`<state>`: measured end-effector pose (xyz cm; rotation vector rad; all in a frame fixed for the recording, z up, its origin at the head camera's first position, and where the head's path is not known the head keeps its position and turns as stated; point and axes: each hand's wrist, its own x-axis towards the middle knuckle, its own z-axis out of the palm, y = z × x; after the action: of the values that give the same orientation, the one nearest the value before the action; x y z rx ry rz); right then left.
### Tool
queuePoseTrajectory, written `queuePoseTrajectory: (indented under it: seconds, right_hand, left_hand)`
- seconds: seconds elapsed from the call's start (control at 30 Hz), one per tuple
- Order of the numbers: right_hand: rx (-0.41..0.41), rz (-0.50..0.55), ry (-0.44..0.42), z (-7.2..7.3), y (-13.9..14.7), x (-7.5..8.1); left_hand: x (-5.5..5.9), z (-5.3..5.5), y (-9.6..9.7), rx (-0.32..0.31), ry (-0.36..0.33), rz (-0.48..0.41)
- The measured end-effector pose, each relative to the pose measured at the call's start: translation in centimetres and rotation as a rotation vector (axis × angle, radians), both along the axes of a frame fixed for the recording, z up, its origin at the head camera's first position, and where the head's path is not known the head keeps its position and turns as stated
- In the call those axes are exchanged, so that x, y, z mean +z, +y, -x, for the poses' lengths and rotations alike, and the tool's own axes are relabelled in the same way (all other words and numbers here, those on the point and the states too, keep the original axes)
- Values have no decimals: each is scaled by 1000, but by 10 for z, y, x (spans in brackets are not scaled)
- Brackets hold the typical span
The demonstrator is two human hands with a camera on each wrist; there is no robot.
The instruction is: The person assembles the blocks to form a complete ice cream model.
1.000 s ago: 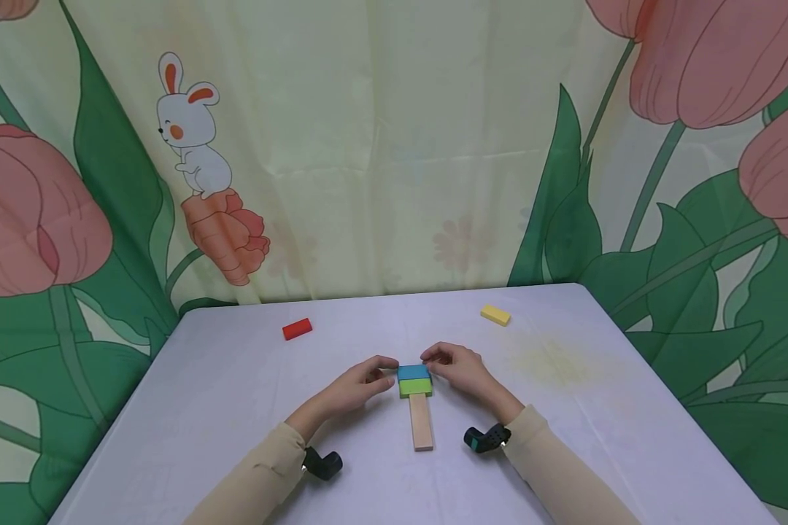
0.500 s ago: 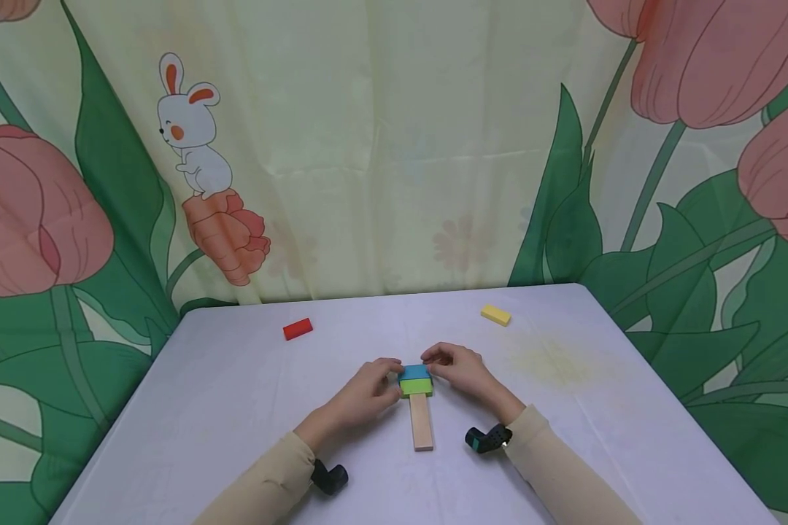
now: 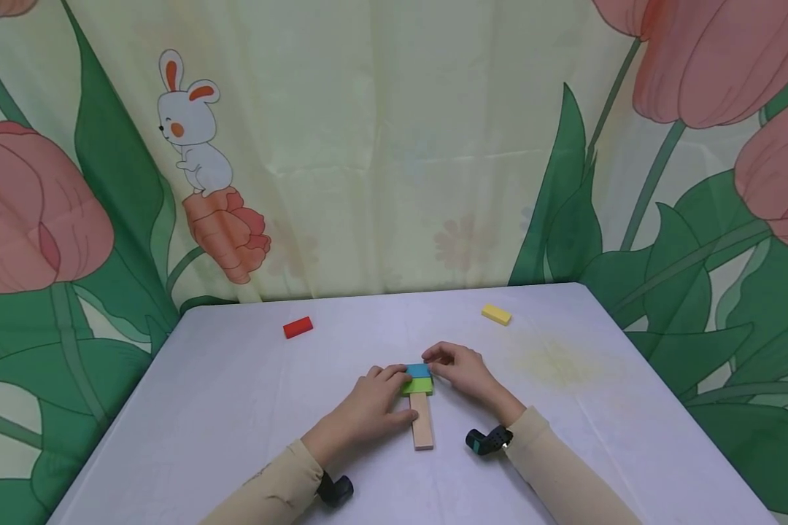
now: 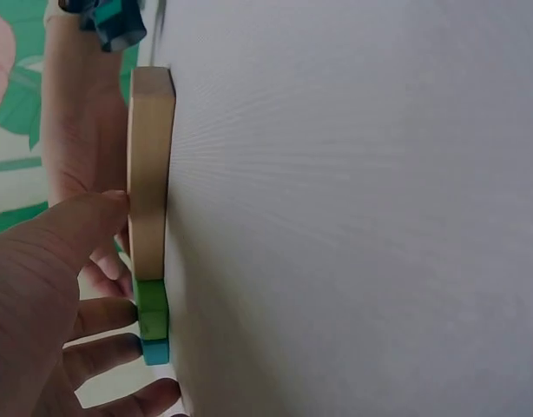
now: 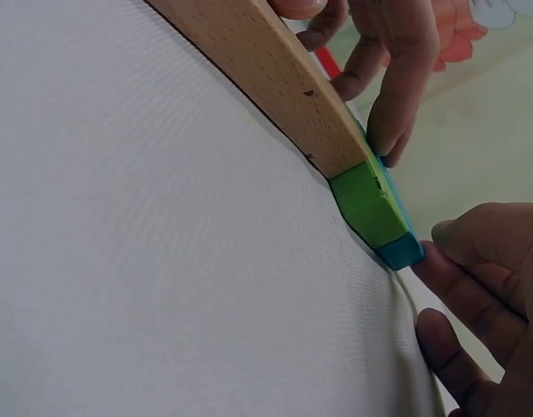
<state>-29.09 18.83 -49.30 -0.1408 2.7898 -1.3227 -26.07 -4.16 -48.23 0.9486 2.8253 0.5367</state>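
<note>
A blue block (image 3: 418, 370) and a green block (image 3: 422, 385) lie flat side by side, with a longer plain wooden block (image 3: 423, 432) running from the green one toward the near edge. My left hand (image 3: 362, 410) lies along their left side. Its thumb touches the wooden block (image 4: 149, 174), and its fairly straight fingers touch the green block (image 4: 152, 311) and blue block (image 4: 156, 352). At the right end of the blue block (image 5: 400, 251), a fingertip of my right hand (image 3: 461, 370) touches; its fingers are relaxed and grip nothing.
A red block (image 3: 298, 327) lies at the back left of the white-covered table (image 3: 190, 423). At the back right is a yellow block (image 3: 496, 314). Behind the table hangs a curtain (image 3: 394, 146) printed with tulips and a rabbit.
My left hand has moved right and nearer the front edge, from beside the blocks to fingers over them and thumb at the wooden block. The right hand has stayed in place.
</note>
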Motion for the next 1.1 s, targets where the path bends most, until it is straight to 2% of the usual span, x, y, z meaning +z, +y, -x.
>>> queuePoseTrajectory:
  seconds: [0.23,0.47,0.7,0.97,1.1]
  right_hand:
    - [-30,15,23,3,5,0]
    - [-178,32,54,12,24,5]
    - [-313,27,126,22,46,8]
    - [-398,-38,217,32,71,12]
    - [-434,-37,223,33,78,12]
  left_hand:
    - [7,-2,1,15,1,18]
    - [10,-2,4,36,-3,37]
    - [9,-2,6,41,-1,47]
    - [10,-2,8,47,3,47]
    - [7,-2,7,47,11,55]
